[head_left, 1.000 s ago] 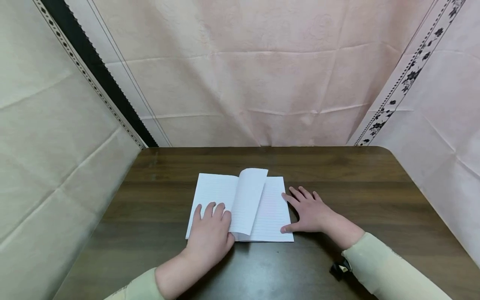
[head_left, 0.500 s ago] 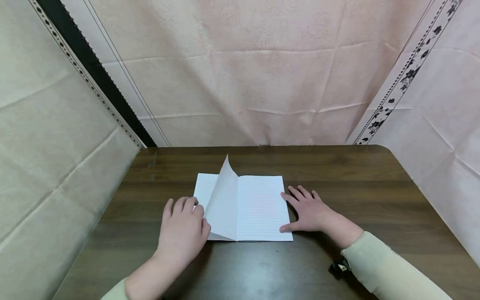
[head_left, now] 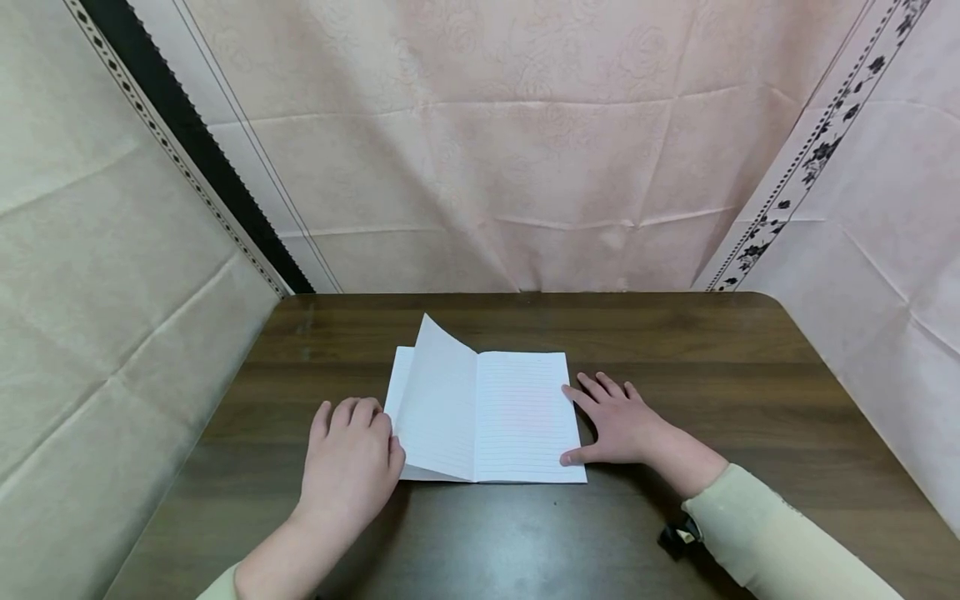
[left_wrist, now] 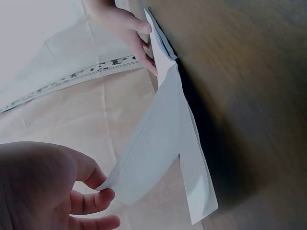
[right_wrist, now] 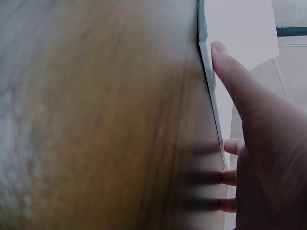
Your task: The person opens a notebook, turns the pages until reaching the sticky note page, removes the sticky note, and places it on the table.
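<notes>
An open notebook [head_left: 525,417] with lined white pages lies on the table, its spine running away from me. One page [head_left: 441,408] stands raised over the left half, leaning left. My left hand [head_left: 348,458] pinches that page's outer edge between thumb and index finger, as the left wrist view shows, where the page [left_wrist: 148,139] slants up from the spine. My right hand [head_left: 618,425] rests at the notebook's right edge with fingers spread. In the right wrist view the thumb [right_wrist: 235,76] of that hand touches the page's edge.
The brown wooden table [head_left: 510,542] extends around the notebook on all sides. Pale patterned cloth [head_left: 510,167] hangs behind it and at both sides. A small black device [head_left: 678,537] sits at the right wrist by the sleeve.
The page has swung from the right half over the spine to the left. My left hand has moved left with its edge. The right hand has stayed in place.
</notes>
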